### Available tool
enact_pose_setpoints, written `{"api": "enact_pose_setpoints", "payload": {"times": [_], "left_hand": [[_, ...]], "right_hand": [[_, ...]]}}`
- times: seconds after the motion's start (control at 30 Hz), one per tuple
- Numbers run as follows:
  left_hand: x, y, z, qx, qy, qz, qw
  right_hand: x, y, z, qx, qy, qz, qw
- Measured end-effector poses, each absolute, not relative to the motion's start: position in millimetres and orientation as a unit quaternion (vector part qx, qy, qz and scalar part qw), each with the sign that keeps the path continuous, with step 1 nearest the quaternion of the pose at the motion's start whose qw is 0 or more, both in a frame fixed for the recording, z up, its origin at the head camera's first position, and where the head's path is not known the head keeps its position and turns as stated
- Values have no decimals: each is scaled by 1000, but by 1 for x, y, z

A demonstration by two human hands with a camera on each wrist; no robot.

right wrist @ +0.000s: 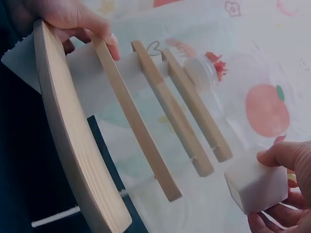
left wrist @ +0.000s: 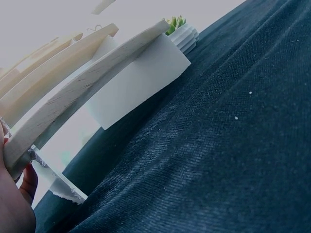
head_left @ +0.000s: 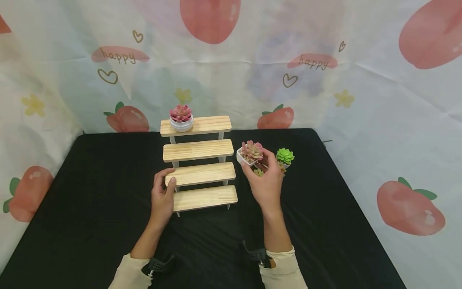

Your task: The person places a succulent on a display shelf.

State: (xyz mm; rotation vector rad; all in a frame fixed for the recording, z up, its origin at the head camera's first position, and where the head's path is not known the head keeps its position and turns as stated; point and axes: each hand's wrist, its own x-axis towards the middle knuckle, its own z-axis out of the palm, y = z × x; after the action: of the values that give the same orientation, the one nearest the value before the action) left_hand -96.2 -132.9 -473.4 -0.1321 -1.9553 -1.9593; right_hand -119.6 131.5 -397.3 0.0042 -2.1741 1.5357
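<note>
A four-step wooden display shelf [head_left: 200, 173] with white side supports stands on the black cloth. My left hand [head_left: 162, 200] grips its left end around the second step from the bottom, thumb on top. To the right of the shelf, my right hand [head_left: 266, 180] holds a small white square pot [right wrist: 257, 187] with a pinkish artificial succulent [head_left: 251, 151], thumb and fingers pinching the pot's sides. On the top step, at its left end, sits a round white pot [head_left: 182, 125] with a deep pink succulent [head_left: 181, 113].
Behind my right hand stands a bright green potted succulent [head_left: 285, 155]. Another small green succulent [head_left: 258, 172] shows partly below the held pot, mostly covered by the hand. A fruit-print curtain [head_left: 223, 80] hangs behind the black-covered table [head_left: 108, 192].
</note>
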Motion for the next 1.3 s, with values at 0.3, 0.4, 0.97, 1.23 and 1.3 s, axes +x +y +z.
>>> {"api": "enact_pose_setpoints", "payload": {"times": [0.3, 0.4, 0.97, 1.23, 1.3], "left_hand": [[-102, -135, -486, -46, -692, -694, 192], [-109, -139, -499, -51, -688, -698, 194], [-101, -135, -477, -54, -687, -701, 185], [-99, -134, -477, -59, -690, -693, 198], [-99, -135, -477, -59, -689, -694, 198]], "right_hand": [[-133, 121, -396, 13, -789, 572, 224], [-136, 119, -395, 9, -793, 565, 225], [-155, 104, -388, 54, -791, 566, 226], [-161, 97, -385, 67, -787, 568, 232], [-162, 96, -385, 68, -786, 569, 233]]}}
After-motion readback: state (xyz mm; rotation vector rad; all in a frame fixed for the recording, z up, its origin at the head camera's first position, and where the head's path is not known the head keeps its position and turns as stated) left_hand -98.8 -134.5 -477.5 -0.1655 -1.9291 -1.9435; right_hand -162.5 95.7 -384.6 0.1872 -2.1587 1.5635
